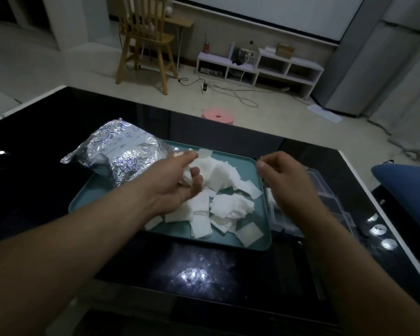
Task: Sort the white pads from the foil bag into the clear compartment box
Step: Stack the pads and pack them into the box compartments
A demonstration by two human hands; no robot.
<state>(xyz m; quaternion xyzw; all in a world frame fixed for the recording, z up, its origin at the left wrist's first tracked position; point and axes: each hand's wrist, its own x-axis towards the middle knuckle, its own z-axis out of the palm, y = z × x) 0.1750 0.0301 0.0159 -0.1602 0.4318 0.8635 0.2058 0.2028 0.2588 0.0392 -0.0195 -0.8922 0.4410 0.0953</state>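
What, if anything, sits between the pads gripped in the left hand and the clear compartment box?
The right hand hangs over the tray-side edge of the clear compartment box, on the line from the left hand and its pads. Besides that, only the low rim of the teal tray lies between; nothing else visible.

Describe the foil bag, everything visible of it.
The foil bag is crinkled, shiny silver, with a pale panel of small blue drawings. It looks full and lies on its side, a flat end pointing left. Its right part rests on the far left corner of the teal tray; the rest lies on the dark glossy table. Whether its mouth is open cannot be told.
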